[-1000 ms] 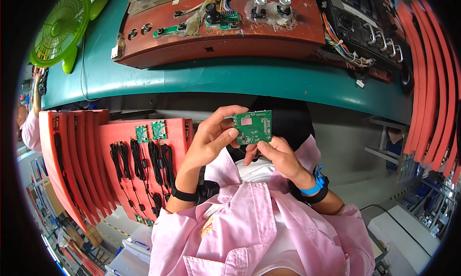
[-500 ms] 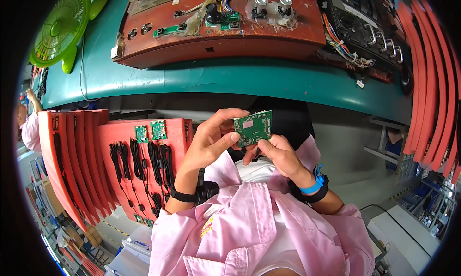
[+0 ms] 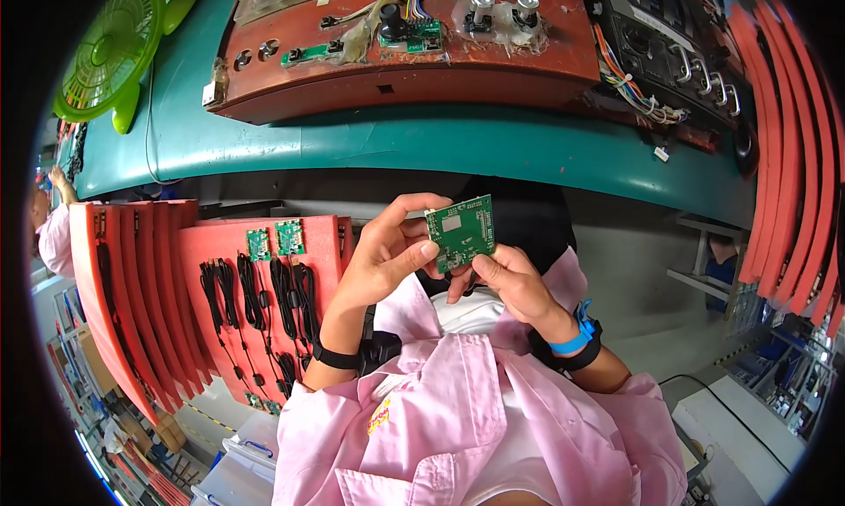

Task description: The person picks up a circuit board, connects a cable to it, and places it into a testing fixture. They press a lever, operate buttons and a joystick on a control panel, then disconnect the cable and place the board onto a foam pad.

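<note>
A green circuit board [image 3: 464, 235] with a pale label is held up in front of my chest, tilted. My left hand [image 3: 393, 253] grips its left edge between thumb and fingers. At the lower right corner, my right hand [image 3: 518, 283] pinches it, thumb on the face; the fingers behind are partly hidden. To the left, a pink foam sheet [image 3: 231, 304] bears black coiled cables [image 3: 253, 295] and small green boards [image 3: 289, 238].
A teal bench [image 3: 352, 150] runs across ahead, bearing a red-brown metal box [image 3: 308, 97] with knobs, black equipment [image 3: 651, 40] with wires, and a green fan [image 3: 110, 48]. Pink foam sheets [image 3: 775, 154] stand at the right. A co-worker's arm [image 3: 60, 229] shows at far left.
The circuit board has tipped slightly in my fingers, its face turning more toward me. Both hands keep nearly the same place and hold.
</note>
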